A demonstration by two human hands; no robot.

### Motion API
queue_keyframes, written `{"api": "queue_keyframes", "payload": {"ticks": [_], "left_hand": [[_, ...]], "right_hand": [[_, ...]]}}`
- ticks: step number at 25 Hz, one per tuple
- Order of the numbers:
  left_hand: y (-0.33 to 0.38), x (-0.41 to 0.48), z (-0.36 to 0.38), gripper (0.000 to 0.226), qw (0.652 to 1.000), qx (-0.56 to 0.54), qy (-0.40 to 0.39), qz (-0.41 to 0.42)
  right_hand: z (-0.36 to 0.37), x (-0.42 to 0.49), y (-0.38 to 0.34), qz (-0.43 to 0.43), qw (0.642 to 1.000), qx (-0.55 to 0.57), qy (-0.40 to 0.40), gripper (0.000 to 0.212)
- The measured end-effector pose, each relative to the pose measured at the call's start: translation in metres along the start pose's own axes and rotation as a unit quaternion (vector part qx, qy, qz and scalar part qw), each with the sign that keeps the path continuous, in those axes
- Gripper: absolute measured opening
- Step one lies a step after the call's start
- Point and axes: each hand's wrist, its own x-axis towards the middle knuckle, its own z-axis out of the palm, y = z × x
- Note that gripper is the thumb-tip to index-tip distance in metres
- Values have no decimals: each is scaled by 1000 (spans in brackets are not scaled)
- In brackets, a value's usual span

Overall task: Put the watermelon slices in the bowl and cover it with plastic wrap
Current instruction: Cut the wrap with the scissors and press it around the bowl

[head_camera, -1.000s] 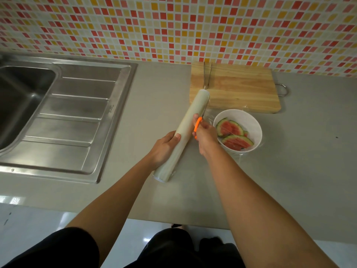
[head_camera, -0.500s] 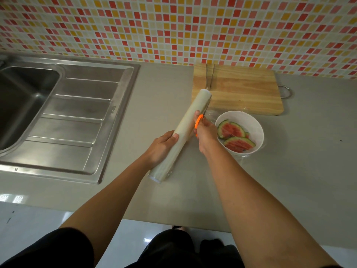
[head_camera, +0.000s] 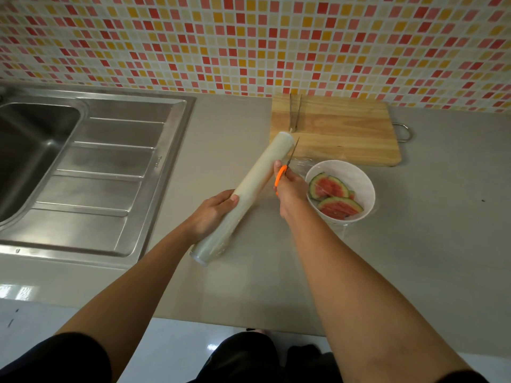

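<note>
A white bowl (head_camera: 362, 178) stands on the grey counter with two watermelon slices (head_camera: 329, 187) inside; clear film lies over it and spills onto the counter around its base. My left hand (head_camera: 213, 212) grips a long roll of plastic wrap (head_camera: 257, 175), held slanted just left of the bowl. My right hand (head_camera: 290, 189) holds orange-handled scissors (head_camera: 284, 168), their blades pointing up along the roll's far end, between roll and bowl.
A wooden cutting board (head_camera: 345, 134) with metal tongs (head_camera: 294, 113) on it lies behind the bowl, against the tiled wall. A steel sink with drainboard (head_camera: 96, 175) fills the left side. The counter's front edge is near my body.
The roll and both hands have barely shifted; the scissor blades now show further up beside the roll's far end.
</note>
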Motion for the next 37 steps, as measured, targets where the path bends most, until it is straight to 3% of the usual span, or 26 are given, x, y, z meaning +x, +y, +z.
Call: {"api": "queue_keyframes", "payload": {"ticks": [4,9,11,13,15,17,20,25,28,32,37], "left_hand": [[-3,-3,-14,54,1000,26,-2,-2],[1,-6,-22,46,999,-47,11,13],[5,-4,-26,45,998,-48,48,16],[9,1,-29,49,993,16,115,4],[12,8,-27,44,978,103,180,-6],[14,15,-21,36,953,212,217,-7],[9,21,-13,54,918,311,241,-38],[-3,22,-7,65,900,353,249,-63],[-6,21,-6,66,900,351,248,-65],[-8,22,-6,66,894,367,252,-59],[-6,20,-7,74,870,414,247,-106]], "right_hand": [[3,-1,-6,2,1000,-14,-15,45],[2,-2,-7,-12,998,-55,12,39],[2,-2,-4,-41,981,-188,10,40],[6,-9,0,-71,934,-351,-14,41],[14,-17,6,-93,903,-417,-51,40],[22,-25,10,-125,887,-441,-63,36],[32,-35,16,-140,867,-477,-42,30],[45,-37,13,-133,823,-552,-11,25],[51,-32,11,-132,814,-566,1,26],[52,-25,12,-168,788,-592,-17,26],[50,-27,5,-189,789,-583,-32,30]]}}
